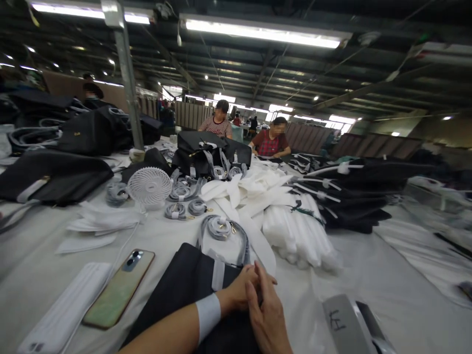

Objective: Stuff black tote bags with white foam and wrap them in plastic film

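A black handbag point(184, 285) lies on the table in front of me, with a pale strip across its front and grey-wrapped handles point(244, 241) arching from its top. A coiled, wrapped strap with gold clips point(220, 228) rests within the handle loop. My left hand point(239, 288), with a white band around the wrist, reaches over the bag to its upper right edge. Its fingers are curled and partly hidden, so what they hold does not show. Against it sits my right hand point(267, 307), fingers extended and thumb apart, with nothing visible in its grasp.
Left of the bag are a phone point(120, 287), a white power strip point(68, 305), white sheets point(98, 226) and a small fan point(150, 188). White padding rolls point(298, 231) and stacked black pieces point(354, 196) lie to the right. Two co-workers point(271, 140) sit across the table.
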`<state>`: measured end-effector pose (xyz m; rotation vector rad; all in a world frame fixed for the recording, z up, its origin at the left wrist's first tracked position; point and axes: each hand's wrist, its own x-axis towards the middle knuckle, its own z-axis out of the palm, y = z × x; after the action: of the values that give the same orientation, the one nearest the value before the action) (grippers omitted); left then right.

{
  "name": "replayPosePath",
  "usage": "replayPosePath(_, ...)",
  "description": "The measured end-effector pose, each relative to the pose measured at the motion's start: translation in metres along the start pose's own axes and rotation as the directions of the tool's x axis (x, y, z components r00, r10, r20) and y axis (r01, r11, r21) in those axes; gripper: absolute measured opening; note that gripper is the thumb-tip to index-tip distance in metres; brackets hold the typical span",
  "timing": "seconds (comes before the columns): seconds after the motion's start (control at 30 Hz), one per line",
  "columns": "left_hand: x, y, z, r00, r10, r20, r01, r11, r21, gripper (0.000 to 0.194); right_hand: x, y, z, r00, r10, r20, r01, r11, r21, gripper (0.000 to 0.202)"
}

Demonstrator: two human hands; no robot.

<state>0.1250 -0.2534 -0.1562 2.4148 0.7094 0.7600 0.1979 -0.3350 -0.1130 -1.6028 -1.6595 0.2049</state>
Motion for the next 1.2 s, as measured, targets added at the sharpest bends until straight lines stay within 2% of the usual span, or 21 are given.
replayPosePath(0.07,0.003,-0.006,0.0,0.985,-0.091,-0.143,0.072,0.989,-0.132,0.026,-0.002,0.012,0.022,0.997,0.01,-0.075,-0.01,1.0,-0.002,0.053)
replayPosePath(0.17,0.019,-0.02,-0.009,0.898,-0.29,-0.33,0.223,0.948,-0.225,0.035,-0.007,0.028,0.035,0.997,0.028,-0.077,-0.03,0.999,-0.016,0.055)
replayPosePath(0.23,0.036,-0.033,-0.021,0.853,-0.354,-0.383,0.294,0.933,-0.206,0.038,-0.009,0.033,0.036,0.997,0.056,-0.051,-0.058,0.997,-0.041,0.054)
replayPosePath(0.3,0.056,-0.047,-0.033,0.836,-0.385,-0.391,0.342,0.923,-0.178,0.037,-0.009,0.034,0.036,0.998,0.052,-0.025,-0.054,0.996,-0.069,0.052)
replayPosePath(0.37,0.074,-0.058,-0.041,0.856,-0.38,-0.351,0.359,0.925,-0.125,0.04,-0.008,0.034,0.037,1.0,-0.008,-0.006,0.007,0.996,-0.085,0.05)
replayPosePath(0.43,0.088,-0.063,-0.04,0.906,-0.331,-0.264,0.323,0.943,-0.073,0.053,-0.008,0.034,0.039,0.996,-0.088,0.01,0.088,0.992,-0.091,0.046)
replayPosePath(0.5,0.097,-0.061,-0.031,0.968,-0.235,-0.089,0.237,0.971,0.015,0.067,-0.009,0.034,0.041,0.989,-0.145,0.027,0.147,0.985,-0.096,0.042)
replayPosePath(0.53,0.1,-0.058,-0.025,0.982,-0.19,0.015,0.188,0.98,0.068,0.07,-0.009,0.033,0.041,0.987,-0.158,0.036,0.161,0.982,-0.099,0.041)
replayPosePath(0.6,0.103,-0.051,-0.015,0.972,-0.144,0.184,0.115,0.981,0.159,0.067,-0.01,0.032,0.04,0.987,-0.152,0.054,0.157,0.982,-0.108,0.04)
replayPosePath(0.63,0.104,-0.048,-0.011,0.963,-0.138,0.231,0.096,0.978,0.188,0.063,-0.01,0.031,0.04,0.988,-0.138,0.063,0.144,0.983,-0.109,0.039)
replayPosePath(0.7,0.104,-0.045,-0.009,0.963,-0.135,0.234,0.092,0.978,0.186,0.054,-0.01,0.028,0.038,0.99,-0.114,0.079,0.122,0.987,-0.104,0.039)
replayPosePath(0.77,0.101,-0.043,-0.014,0.971,-0.099,0.218,0.065,0.985,0.16,0.043,-0.009,0.025,0.036,0.99,-0.107,0.095,0.116,0.988,-0.1,0.038)
replayPosePath(0.87,0.093,-0.037,-0.038,0.991,-0.037,0.131,0.023,0.994,0.102,0.031,-0.008,0.023,0.036,0.987,-0.123,0.106,0.134,0.985,-0.105,0.037)
replayPosePath(1.0,0.069,-0.011,-0.097,0.995,-0.004,-0.101,0.007,1.0,0.031,0.041,-0.005,0.025,0.039,0.982,-0.166,0.094,0.176,0.978,-0.107,0.035)
replayPosePath(1.1,0.023,0.015,-0.15,0.975,0.052,-0.216,-0.092,0.979,-0.18,0.031,-0.003,0.028,0.04,0.976,-0.203,0.085,0.211,0.971,-0.108,0.034)
replayPosePath(1.13,0.001,0.023,-0.166,0.976,0.021,-0.218,-0.078,0.963,-0.258,0.023,-0.003,0.029,0.04,0.973,-0.217,0.082,0.226,0.968,-0.11,0.033)
replayPosePath(1.2,-0.051,0.034,-0.191,0.97,-0.148,-0.194,0.075,0.937,-0.341,0.022,-0.002,0.031,0.041,0.965,-0.252,0.076,0.26,0.957,-0.127,0.034)
